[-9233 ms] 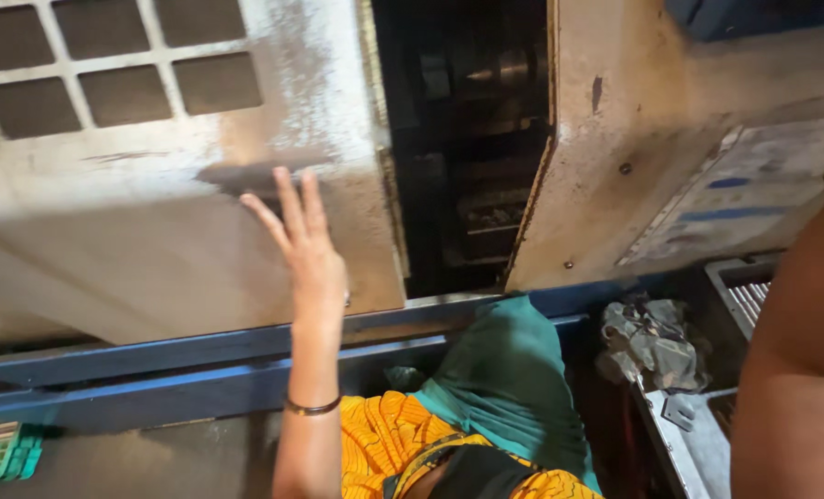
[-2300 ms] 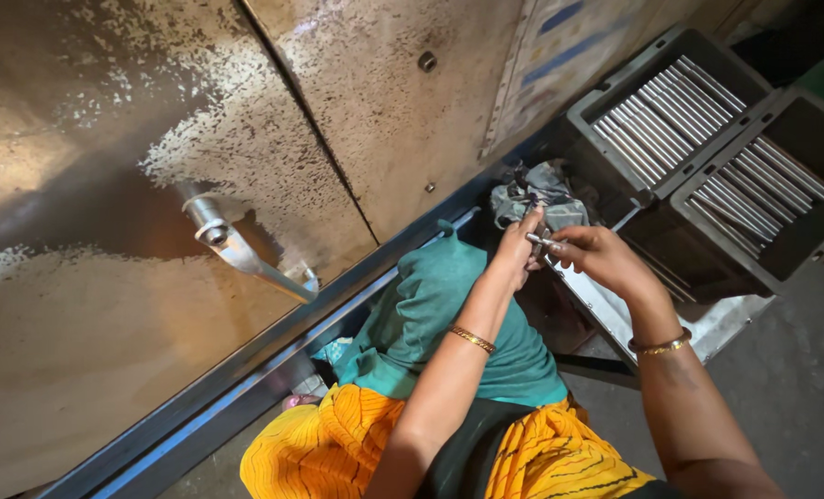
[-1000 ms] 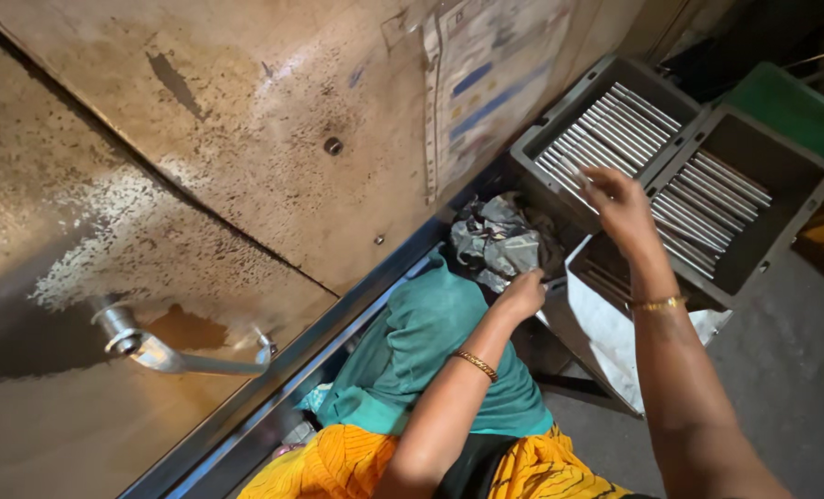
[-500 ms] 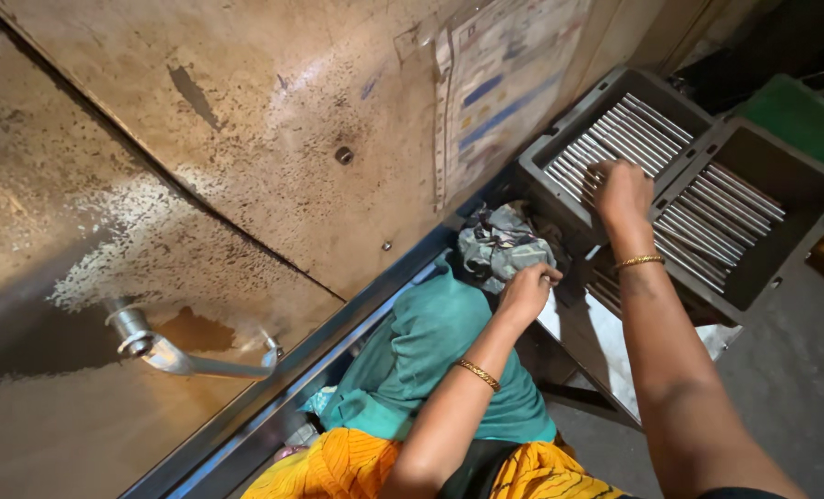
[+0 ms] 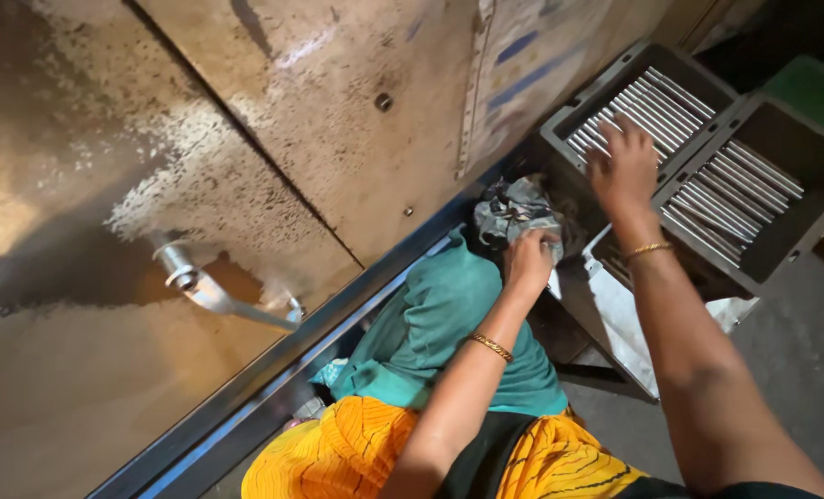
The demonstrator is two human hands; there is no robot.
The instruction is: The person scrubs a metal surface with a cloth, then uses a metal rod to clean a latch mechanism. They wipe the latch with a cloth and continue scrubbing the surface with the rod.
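Observation:
My right hand point(image 5: 626, 164) reaches into the nearer grey crate point(image 5: 560, 129), fingers spread over a row of shiny metal rods point(image 5: 648, 103); I cannot tell whether it grips one. My left hand point(image 5: 530, 261) is closed on a crumpled grey rag point(image 5: 514, 208) that lies beside the crate, over a teal cloth point(image 5: 449, 323) on my lap. Both wrists carry gold bangles.
A second grey crate point(image 5: 805, 236) with several metal rods point(image 5: 731, 199) sits to the right. A big worn beige machine panel point(image 5: 320, 120) with a metal handle point(image 5: 218, 291) fills the left. A blue rail point(image 5: 273, 370) runs along its base. A green bin point(image 5: 814, 88) stands far right.
My right hand has gone from near the rag up into the nearer crate and now rests on the rods. My left hand has stayed at the rag.

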